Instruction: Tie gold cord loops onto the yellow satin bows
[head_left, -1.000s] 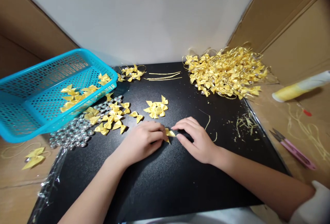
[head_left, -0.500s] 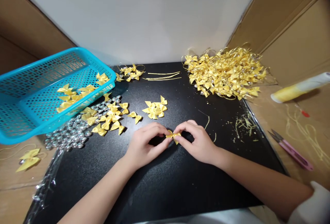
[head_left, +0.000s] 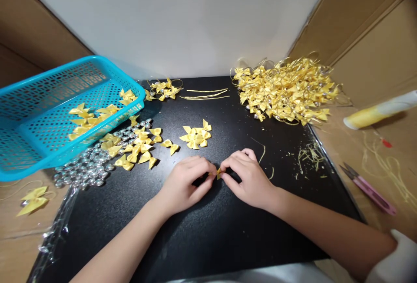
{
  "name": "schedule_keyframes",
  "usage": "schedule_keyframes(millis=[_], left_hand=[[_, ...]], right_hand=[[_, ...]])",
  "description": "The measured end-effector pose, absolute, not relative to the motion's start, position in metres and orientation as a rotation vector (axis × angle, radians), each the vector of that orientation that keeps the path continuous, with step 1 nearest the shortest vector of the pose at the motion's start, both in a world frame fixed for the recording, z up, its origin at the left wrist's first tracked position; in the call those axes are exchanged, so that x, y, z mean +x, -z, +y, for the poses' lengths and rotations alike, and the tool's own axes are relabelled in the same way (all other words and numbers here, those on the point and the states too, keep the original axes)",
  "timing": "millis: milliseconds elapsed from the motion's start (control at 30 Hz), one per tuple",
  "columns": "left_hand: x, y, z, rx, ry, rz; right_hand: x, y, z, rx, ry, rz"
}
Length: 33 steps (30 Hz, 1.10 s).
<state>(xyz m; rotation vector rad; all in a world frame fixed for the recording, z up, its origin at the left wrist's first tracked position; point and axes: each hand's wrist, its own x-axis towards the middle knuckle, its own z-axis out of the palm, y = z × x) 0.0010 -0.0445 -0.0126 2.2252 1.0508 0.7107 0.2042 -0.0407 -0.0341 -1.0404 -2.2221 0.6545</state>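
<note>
Between my fingertips is a small yellow ribbon bow (head_left: 219,172), mostly covered by the fingers. My left hand (head_left: 190,179) pinches its left side, and my right hand (head_left: 246,176) pinches the right side, just above the black tabletop (head_left: 208,231). Beyond my hands lies a small cluster of yellow bows (head_left: 196,135). More loose bows (head_left: 140,146) are spread to the left, beside and partly over a heap of silvery beads (head_left: 86,166).
A blue plastic basket (head_left: 48,159) with bows stands at left. Gold cords (head_left: 206,96) lie at the back, near a large pile of corded bows (head_left: 283,92). Thread scraps (head_left: 311,159), pink thread snips (head_left: 371,192) and a yellow-and-white roll (head_left: 378,111) are at right.
My fingertips have come closer together and now cover more of the bow. The view has shifted very slightly; the things lying around are otherwise the same.
</note>
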Motion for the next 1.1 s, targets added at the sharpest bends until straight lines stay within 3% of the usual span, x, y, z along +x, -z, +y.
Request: schedule_keyframes(millis=[367,667,1100], left_hand=[[-0.0036,0.0126,-0.0423,2.444,-0.493,1.119],[-0.0008,0.0075,-0.0431,2.270,-0.304,1.016],[0.0041,0.0122,-0.0455,1.969,-0.447,0.808]], right_hand=[[0.2060,0.0282,-0.0402,-1.060,-0.733,-2.403],[0.2066,0.0269,-0.0396,-0.899,-0.725,-2.482],[0.2085,0.0285,-0.0394,-0.621,-0.864,-2.480]])
